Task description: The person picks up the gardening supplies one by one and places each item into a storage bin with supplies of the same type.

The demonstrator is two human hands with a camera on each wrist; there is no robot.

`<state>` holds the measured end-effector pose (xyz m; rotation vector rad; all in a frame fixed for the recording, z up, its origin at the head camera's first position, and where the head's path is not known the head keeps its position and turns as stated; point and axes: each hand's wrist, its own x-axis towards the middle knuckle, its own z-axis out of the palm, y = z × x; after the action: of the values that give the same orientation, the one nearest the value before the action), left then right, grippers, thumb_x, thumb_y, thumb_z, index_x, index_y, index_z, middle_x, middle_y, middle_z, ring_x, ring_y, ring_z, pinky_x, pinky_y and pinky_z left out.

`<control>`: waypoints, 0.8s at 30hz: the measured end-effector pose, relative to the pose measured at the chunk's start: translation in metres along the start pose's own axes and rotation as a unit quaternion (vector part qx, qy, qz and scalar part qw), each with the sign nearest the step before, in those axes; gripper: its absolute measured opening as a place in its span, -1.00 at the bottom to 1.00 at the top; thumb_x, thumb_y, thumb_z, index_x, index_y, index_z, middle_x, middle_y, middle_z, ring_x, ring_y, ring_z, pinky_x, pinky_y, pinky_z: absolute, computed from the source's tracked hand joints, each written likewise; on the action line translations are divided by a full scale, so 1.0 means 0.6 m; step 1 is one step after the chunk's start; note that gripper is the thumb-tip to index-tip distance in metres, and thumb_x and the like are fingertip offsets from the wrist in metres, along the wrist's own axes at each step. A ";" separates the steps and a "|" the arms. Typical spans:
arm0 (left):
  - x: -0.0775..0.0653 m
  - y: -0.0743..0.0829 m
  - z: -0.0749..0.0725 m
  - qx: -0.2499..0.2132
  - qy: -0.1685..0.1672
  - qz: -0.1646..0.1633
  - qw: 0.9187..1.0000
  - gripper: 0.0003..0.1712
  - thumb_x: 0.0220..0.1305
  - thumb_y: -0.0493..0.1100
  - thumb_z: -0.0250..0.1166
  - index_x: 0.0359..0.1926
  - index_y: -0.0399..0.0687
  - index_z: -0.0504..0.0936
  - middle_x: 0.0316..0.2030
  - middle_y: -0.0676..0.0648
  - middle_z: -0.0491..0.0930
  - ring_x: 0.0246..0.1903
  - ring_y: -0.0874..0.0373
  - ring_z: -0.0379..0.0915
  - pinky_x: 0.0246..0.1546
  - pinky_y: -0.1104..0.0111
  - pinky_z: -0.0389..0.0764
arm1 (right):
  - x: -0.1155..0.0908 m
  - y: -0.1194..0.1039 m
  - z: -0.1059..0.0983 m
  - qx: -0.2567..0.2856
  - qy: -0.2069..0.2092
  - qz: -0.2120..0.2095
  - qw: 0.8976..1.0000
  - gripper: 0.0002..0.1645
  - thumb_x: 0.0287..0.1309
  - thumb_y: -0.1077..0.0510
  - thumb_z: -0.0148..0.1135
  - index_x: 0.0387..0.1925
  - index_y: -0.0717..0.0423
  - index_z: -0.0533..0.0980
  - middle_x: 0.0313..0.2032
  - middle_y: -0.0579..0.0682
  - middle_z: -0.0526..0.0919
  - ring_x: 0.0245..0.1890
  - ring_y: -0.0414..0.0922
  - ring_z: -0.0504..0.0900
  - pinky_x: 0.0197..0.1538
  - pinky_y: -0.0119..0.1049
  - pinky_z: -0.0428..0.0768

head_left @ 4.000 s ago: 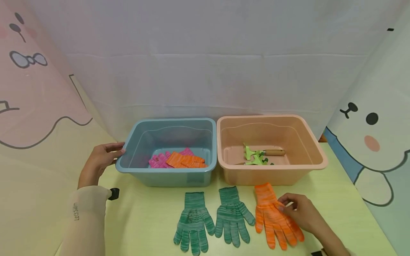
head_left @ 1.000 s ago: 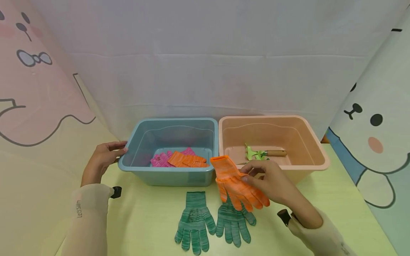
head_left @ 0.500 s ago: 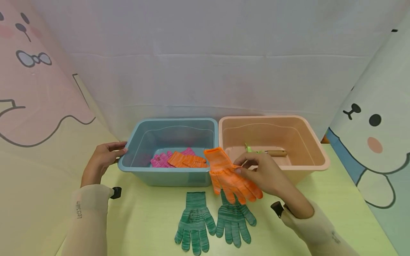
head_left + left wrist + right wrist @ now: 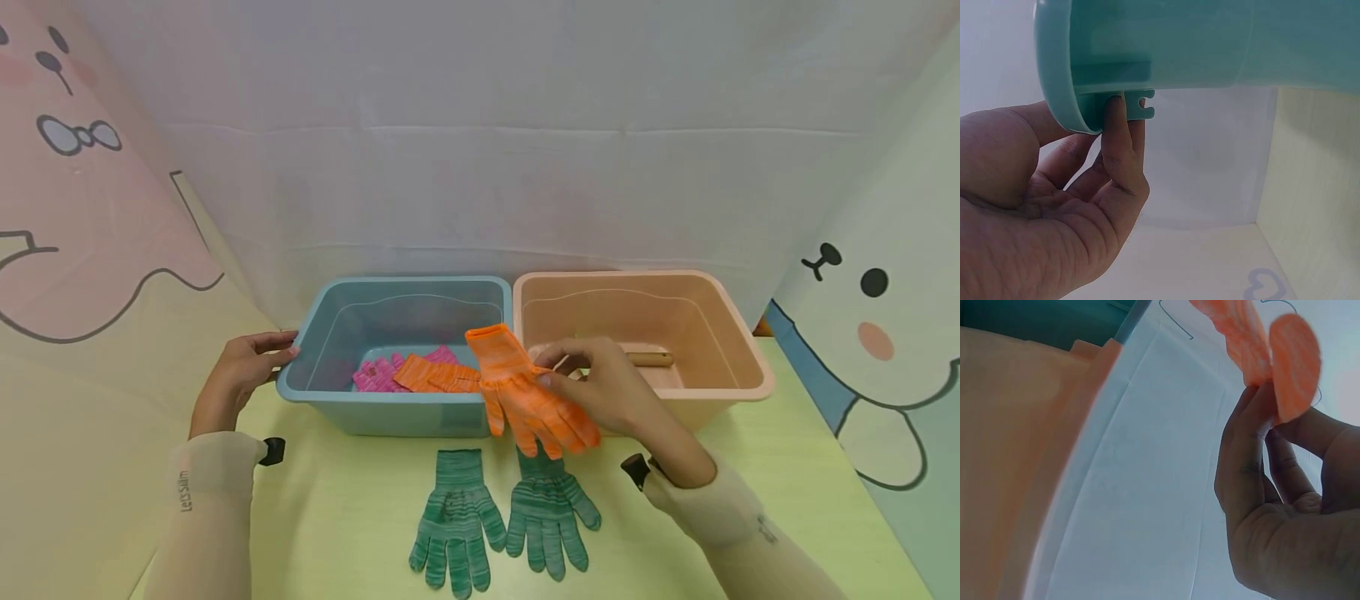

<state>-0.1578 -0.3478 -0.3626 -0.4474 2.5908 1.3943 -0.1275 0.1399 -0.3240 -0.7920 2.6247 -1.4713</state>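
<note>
My right hand (image 4: 592,379) pinches an orange knitted glove (image 4: 517,379) near its cuff, between thumb and fingers. The glove hangs in the air over the front corners where the two bins meet, fingers downward. In the right wrist view the glove (image 4: 1295,365) is bent over the fingertips. My left hand (image 4: 243,371) grips the left rim of the blue plastic bin (image 4: 397,414); the left wrist view shows its fingers (image 4: 1124,150) hooked under that rim. Inside the blue bin lie pink gloves (image 4: 372,375) and another orange glove (image 4: 431,375).
Right of the blue bin stands a peach bin (image 4: 720,392) holding a wooden-handled tool (image 4: 649,359), partly hidden by my right hand. Two green knitted gloves, one on the left (image 4: 456,521) and one on the right (image 4: 546,521), lie on the pale table (image 4: 330,517). A white curtain (image 4: 480,167) hangs behind.
My right hand has lifted the orange glove off the table and carried it left and away from me, towards the blue bin. The left hand keeps its hold on the rim.
</note>
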 end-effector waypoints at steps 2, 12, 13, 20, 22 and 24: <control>0.000 0.000 0.000 -0.002 0.000 -0.002 1.000 -0.34 0.63 -0.14 0.19 0.58 -0.32 0.28 0.50 -0.44 0.26 0.31 -0.21 0.44 0.29 0.13 0.61 | 0.004 0.001 0.000 0.002 -0.001 -0.001 1.000 -0.85 0.33 0.38 0.38 -0.11 0.23 0.75 -0.08 0.13 0.79 -0.18 0.01 0.74 -0.19 -0.18 0.73; 0.000 0.000 0.001 0.003 0.002 0.000 1.000 -0.34 0.62 -0.12 0.20 0.57 -0.33 0.29 0.48 -0.44 0.30 0.20 -0.07 0.52 0.03 0.43 0.73 | 0.026 0.000 0.002 0.006 0.000 -0.005 1.000 -0.87 0.32 0.37 0.37 -0.17 0.17 0.76 -0.17 0.06 0.80 -0.20 0.00 0.75 -0.24 -0.25 0.74; 0.000 0.000 0.001 0.004 0.003 0.000 1.000 -0.34 0.62 -0.12 0.20 0.56 -0.33 0.30 0.48 -0.44 0.30 0.20 -0.06 0.52 0.04 0.42 0.73 | 0.028 0.000 0.002 0.009 0.000 -0.007 1.000 -0.87 0.32 0.37 0.37 -0.17 0.18 0.76 -0.18 0.06 0.80 -0.20 0.00 0.75 -0.25 -0.25 0.73; 0.000 0.002 0.003 0.002 0.003 0.001 1.000 -0.33 0.62 -0.12 0.21 0.56 -0.34 0.29 0.48 -0.44 0.31 0.23 -0.10 0.51 0.26 0.16 0.64 | 0.043 -0.002 0.004 0.014 0.005 -0.018 1.000 -0.88 0.32 0.37 0.38 -0.17 0.20 0.77 -0.19 0.07 0.81 -0.21 0.01 0.74 -0.25 -0.24 0.71; -0.001 0.003 0.003 0.002 0.003 0.002 1.000 -0.33 0.62 -0.12 0.20 0.57 -0.33 0.29 0.48 -0.43 0.31 0.26 -0.13 0.49 0.31 0.08 0.58 | 0.048 -0.002 0.004 0.017 0.007 -0.020 1.000 -0.89 0.32 0.37 0.39 -0.17 0.21 0.77 -0.19 0.09 0.81 -0.21 0.02 0.75 -0.24 -0.24 0.72; -0.001 0.003 0.003 0.001 0.004 0.002 1.000 -0.33 0.62 -0.12 0.20 0.57 -0.33 0.28 0.48 -0.43 0.30 0.28 -0.15 0.47 0.33 0.06 0.56 | 0.052 -0.002 0.004 0.019 0.009 -0.022 1.000 -0.89 0.32 0.37 0.38 -0.17 0.22 0.76 -0.18 0.11 0.81 -0.20 0.04 0.76 -0.23 -0.22 0.73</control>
<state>-0.1578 -0.3451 -0.3622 -0.4490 2.5997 1.3926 -0.1534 0.1233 -0.3176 -0.8438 2.5987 -1.5423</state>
